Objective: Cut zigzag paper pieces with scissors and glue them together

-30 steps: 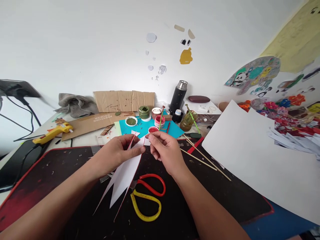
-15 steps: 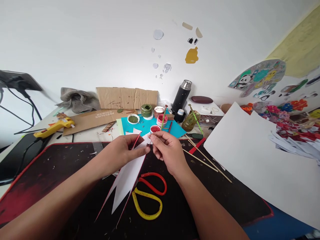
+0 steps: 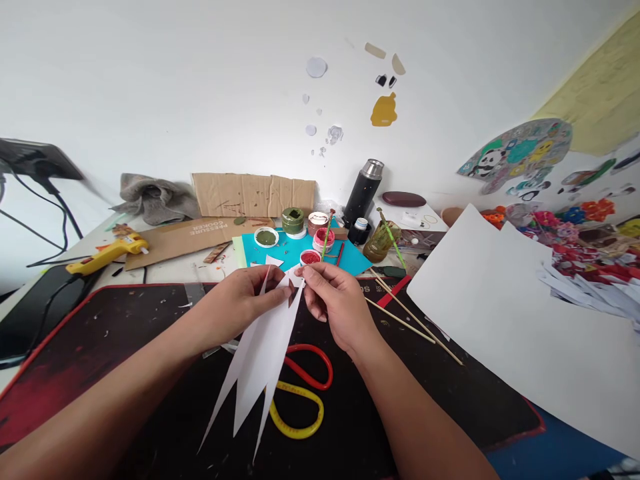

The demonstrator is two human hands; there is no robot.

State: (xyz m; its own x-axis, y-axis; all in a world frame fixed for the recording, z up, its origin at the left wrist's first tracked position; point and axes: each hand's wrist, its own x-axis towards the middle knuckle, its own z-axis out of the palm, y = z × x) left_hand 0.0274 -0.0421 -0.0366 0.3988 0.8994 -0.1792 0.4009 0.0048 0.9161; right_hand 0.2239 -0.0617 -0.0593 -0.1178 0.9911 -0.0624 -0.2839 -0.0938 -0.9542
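Both of my hands hold a bunch of long pointed white paper pieces [image 3: 260, 357] with red backs, above a black mat [image 3: 100, 347]. My left hand [image 3: 235, 303] pinches the wide ends from the left, thumb on top. My right hand [image 3: 333, 300] pinches the same ends from the right with its fingertips. The pointed tips fan down toward me, over a pair of scissors [image 3: 300, 393] with one red and one yellow handle lying on the mat.
Paint jars [image 3: 293, 220] and brushes stand on a teal sheet [image 3: 350, 260] behind my hands. A black flask [image 3: 365, 190], cardboard [image 3: 253, 195] and a yellow glue gun [image 3: 107, 253] lie farther back. Wooden skewers [image 3: 405, 310] and large white sheets [image 3: 525, 333] are on the right.
The paper pieces have turned so their white faces show more and their tips fan wider, covering part of the scissors. My hands stay close together.
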